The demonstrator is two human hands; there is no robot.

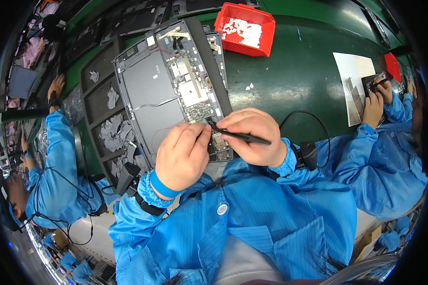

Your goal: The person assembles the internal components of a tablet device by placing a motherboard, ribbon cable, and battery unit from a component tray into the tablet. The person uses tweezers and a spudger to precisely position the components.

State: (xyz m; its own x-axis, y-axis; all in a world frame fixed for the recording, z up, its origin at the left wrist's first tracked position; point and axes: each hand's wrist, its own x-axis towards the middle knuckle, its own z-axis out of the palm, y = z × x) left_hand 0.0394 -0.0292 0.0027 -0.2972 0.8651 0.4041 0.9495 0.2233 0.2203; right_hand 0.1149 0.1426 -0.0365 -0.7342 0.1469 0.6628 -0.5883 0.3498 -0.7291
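Note:
An opened tablet-like device lies in front of me, with a large dark grey battery and a circuit board exposed. My right hand grips black tweezers, their tips down at the lower part of the board. Close beside those tips, my left hand has its fingers pinched together over the device's lower edge. Whatever the left fingertips may hold is hidden. A thin reddish wire curves out next to the left hand, which wears a blue wrist band.
To the left stands a dark compartment tray with crumpled grey scraps. A red bin of small white pieces sits at the far side of the green table. Co-workers in blue sit on both sides; a black cable loops near my right wrist.

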